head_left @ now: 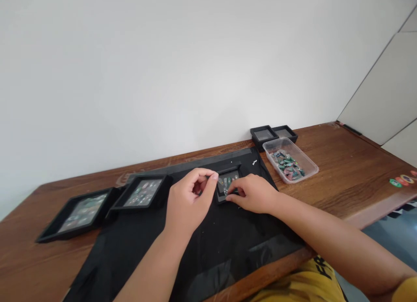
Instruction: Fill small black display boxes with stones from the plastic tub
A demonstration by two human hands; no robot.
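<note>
A small black frame box [221,200] lies on the black mat, holding several glossy green and pink pieces that look like press-on nails [229,180]. My left hand [192,195] hovers at the box's left side, thumb and forefinger pinched together; whatever is between them is too small to make out. Inside the box's near right part, the fingers of my right hand [250,192] close on a shiny press-on nail [225,191]. That hand covers the box's right side.
Two black frame boxes with nail pieces, one farther left [78,213] and one nearer [141,193], stand at left. A clear plastic tub [309,165] of loose nails sits at right, before stacked black boxes [263,134]. A white wall backs the wooden table [345,171].
</note>
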